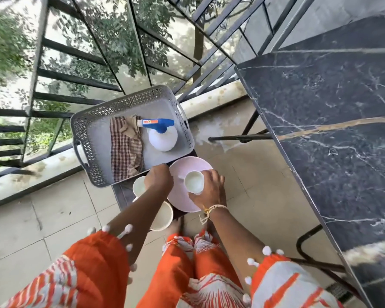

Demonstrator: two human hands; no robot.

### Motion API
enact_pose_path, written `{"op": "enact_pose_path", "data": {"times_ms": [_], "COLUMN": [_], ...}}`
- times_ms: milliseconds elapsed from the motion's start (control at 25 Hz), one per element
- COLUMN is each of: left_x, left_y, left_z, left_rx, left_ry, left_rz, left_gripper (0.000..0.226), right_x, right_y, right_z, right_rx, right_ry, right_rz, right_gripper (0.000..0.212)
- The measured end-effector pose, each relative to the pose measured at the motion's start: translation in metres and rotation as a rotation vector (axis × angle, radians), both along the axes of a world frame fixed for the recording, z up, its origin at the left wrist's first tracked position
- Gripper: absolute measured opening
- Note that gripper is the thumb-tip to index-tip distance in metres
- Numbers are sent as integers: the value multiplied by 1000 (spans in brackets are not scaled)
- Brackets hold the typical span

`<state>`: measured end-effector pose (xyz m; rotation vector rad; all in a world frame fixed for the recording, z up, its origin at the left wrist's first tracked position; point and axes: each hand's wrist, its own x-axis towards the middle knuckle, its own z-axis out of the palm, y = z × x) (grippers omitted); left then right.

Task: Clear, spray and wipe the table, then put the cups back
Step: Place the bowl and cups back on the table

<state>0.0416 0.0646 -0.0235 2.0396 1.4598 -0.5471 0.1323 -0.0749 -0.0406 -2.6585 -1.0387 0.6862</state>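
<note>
Gripping a white cup (194, 182) over the pink plate (182, 203), the right hand (209, 190) closes on its side. Left of the plate, the left hand (158, 180) curls over another cup (139, 186); whether it grips, I cannot tell.

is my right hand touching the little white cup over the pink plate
Touching. The head view shows the right hand's fingers wrapped around the small white cup.

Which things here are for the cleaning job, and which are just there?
For the job: dark marble table, spray bottle, checked cloth, white cups, pink plate, grey basket.
Just there: railing, trees.
</note>
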Motion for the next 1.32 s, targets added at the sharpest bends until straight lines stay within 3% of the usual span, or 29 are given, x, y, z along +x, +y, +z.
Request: {"op": "enact_pose_path", "data": {"times_ms": [120,320,600,880,1080,1320], "left_x": [1,22,61,141,221,296], "left_y": [-5,-16,-17,-29,-41,-89], "left_z": [-1,25,120,205,180,230], "left_rx": [-18,-196,-118,-107,-115,-95], "left_ry": [-69,-253,-409,-597,-696,-684], "left_rz": [33,-22,-210,-128,38,210], "left_gripper": [24,13,48,46,58,46], "right_x": [7,25,71,148,228,334], "right_y": [-8,-41,-61,-76,-110,-153], "right_z": [-2,31,123,207,251,276], "right_rx": [75,138,274,451,656,711], "right_ry": [140,188,122,102,78,52], "right_rz": [-52,-144,-102,-265,-370,-486], "right_gripper": [69,73,67,66,61,61]}}
